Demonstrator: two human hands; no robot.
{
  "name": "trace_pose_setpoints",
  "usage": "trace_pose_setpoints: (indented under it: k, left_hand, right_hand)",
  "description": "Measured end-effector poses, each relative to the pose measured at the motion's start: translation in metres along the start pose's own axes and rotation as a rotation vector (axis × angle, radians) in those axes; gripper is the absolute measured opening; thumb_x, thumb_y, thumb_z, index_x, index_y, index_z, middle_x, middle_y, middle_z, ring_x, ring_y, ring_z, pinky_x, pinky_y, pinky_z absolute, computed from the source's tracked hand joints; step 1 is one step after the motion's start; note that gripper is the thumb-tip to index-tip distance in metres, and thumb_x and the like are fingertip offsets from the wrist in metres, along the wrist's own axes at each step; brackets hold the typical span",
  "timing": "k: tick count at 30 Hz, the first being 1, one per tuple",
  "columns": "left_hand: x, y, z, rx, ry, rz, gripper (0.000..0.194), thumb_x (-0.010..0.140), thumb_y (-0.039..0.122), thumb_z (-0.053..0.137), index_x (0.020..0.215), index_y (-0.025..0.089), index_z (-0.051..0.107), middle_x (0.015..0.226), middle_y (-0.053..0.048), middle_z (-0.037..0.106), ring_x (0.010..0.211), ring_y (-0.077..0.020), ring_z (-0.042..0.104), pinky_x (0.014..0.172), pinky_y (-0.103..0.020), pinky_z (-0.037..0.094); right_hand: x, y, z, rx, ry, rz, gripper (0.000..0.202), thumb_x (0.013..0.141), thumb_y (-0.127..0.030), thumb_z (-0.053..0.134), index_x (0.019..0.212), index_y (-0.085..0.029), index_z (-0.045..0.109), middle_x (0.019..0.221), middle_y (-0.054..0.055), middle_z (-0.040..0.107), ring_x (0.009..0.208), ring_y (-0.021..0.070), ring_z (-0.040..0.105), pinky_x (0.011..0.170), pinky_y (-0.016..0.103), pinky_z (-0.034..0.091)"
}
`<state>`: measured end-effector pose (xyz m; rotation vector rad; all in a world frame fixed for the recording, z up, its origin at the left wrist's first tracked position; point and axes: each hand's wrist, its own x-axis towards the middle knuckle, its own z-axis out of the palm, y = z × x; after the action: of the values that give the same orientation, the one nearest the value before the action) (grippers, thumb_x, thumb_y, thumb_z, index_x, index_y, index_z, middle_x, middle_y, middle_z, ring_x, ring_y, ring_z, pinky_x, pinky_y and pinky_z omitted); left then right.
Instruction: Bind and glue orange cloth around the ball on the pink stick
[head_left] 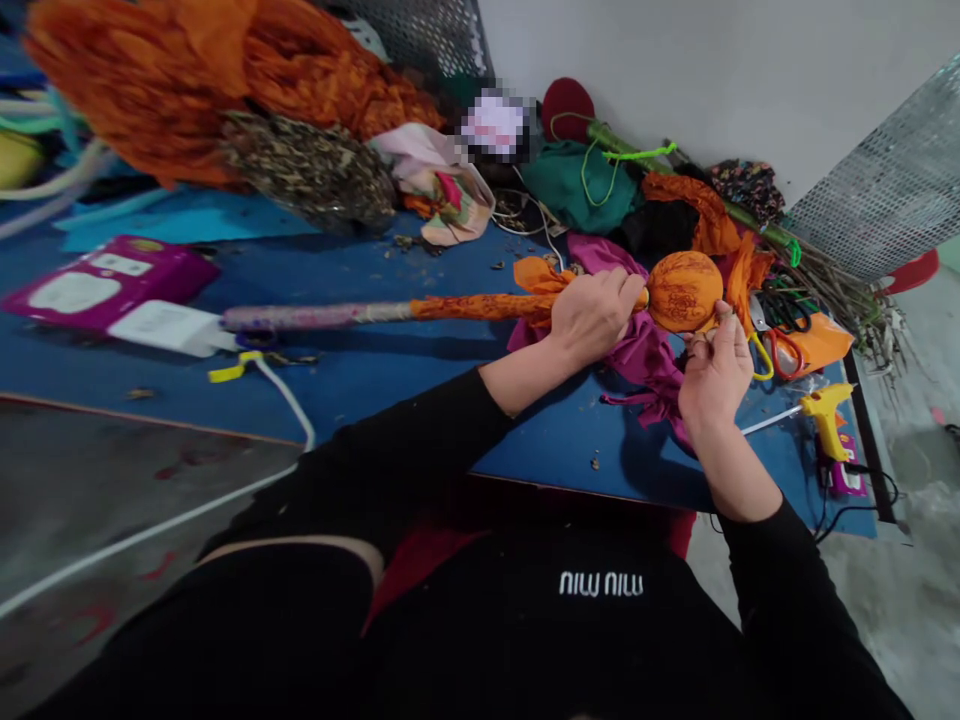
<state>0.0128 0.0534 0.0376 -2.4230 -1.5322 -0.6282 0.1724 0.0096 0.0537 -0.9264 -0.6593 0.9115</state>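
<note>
A long stick (480,307), partly wrapped in orange printed cloth, lies across the blue table and ends in a round orange cloth-covered ball (684,290). My left hand (592,315) is closed around the wrapped neck just left of the ball. At the ball's lower right, my right hand (716,365) has its fingers pinched together; whatever sits between them is too small to make out. Loose orange cloth (531,272) flares out by my left hand. Magenta cloth (649,365) lies bunched beneath both hands.
Scissors (787,355) and a yellow glue gun (829,415) lie at the right. A white power strip (172,328) with its cord and a purple package (112,285) are at left. Orange cloth (225,90), a bag of dried material (311,170) and green stalks (757,230) fill the back.
</note>
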Motion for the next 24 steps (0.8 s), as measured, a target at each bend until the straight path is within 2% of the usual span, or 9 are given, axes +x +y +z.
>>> trace_pose_setpoints:
  k: [3,6,9,13,18,24]
  left_hand:
    - [-0.003,0.001,-0.001,-0.021,0.016,-0.010,0.047,0.108,0.021,0.027,0.129,0.013,0.068,0.103,-0.015,0.073,0.096,-0.0277,0.069,0.078,-0.038,0.045]
    - [-0.007,0.001,-0.003,-0.081,0.046,0.006,0.042,0.106,0.027,0.038,0.135,0.013,0.066,0.109,-0.016,0.073,0.100,-0.0299,0.068,0.083,-0.040,0.047]
    - [-0.010,0.002,-0.005,-0.172,0.075,0.012,0.049,0.101,0.043,0.053,0.135,0.011,0.066,0.112,-0.017,0.073,0.101,-0.0324,0.069,0.085,-0.042,0.049]
    - [-0.010,0.002,-0.007,-0.270,0.110,-0.045,0.055,0.103,0.055,0.048,0.131,0.013,0.071,0.110,-0.015,0.074,0.100,-0.0310,0.070,0.085,-0.041,0.050]
    - [-0.007,0.000,-0.016,-0.384,0.082,-0.102,0.044,0.102,0.048,0.052,0.123,0.018,0.077,0.110,-0.012,0.077,0.100,-0.0286,0.072,0.086,-0.039,0.053]
    - [-0.005,0.007,-0.028,-0.517,0.077,-0.224,0.035,0.092,0.038,0.060,0.113,0.019,0.081,0.109,-0.009,0.079,0.101,-0.0275,0.073,0.087,-0.039,0.055]
  right_hand:
    - [0.002,-0.002,-0.003,-0.003,-0.025,0.071,0.042,0.069,-0.046,0.089,0.091,-0.022,0.063,0.067,-0.012,0.049,0.053,0.0021,0.037,0.058,0.019,0.044]
    - [0.005,-0.004,-0.003,-0.058,-0.067,0.153,0.048,0.063,-0.047,0.093,0.089,-0.021,0.062,0.072,-0.010,0.056,0.058,0.0024,0.049,0.062,0.018,0.050]
    - [0.006,-0.004,-0.002,-0.127,-0.092,0.179,0.050,0.062,-0.048,0.092,0.091,-0.021,0.062,0.086,-0.004,0.069,0.079,0.0090,0.067,0.074,0.023,0.058]
    - [0.004,-0.002,-0.002,-0.177,-0.067,0.149,0.053,0.064,-0.051,0.089,0.098,-0.021,0.062,0.098,0.001,0.074,0.095,0.0154,0.073,0.081,0.029,0.063]
    - [-0.001,-0.003,-0.001,-0.186,-0.043,0.105,0.056,0.064,-0.051,0.089,0.103,-0.020,0.063,0.098,0.001,0.074,0.096,0.0158,0.073,0.087,0.031,0.063]
    - [-0.008,-0.003,0.006,-0.171,0.002,0.063,0.056,0.063,-0.051,0.089,0.101,-0.021,0.061,0.096,0.001,0.073,0.093,0.0154,0.072,0.091,0.033,0.061]
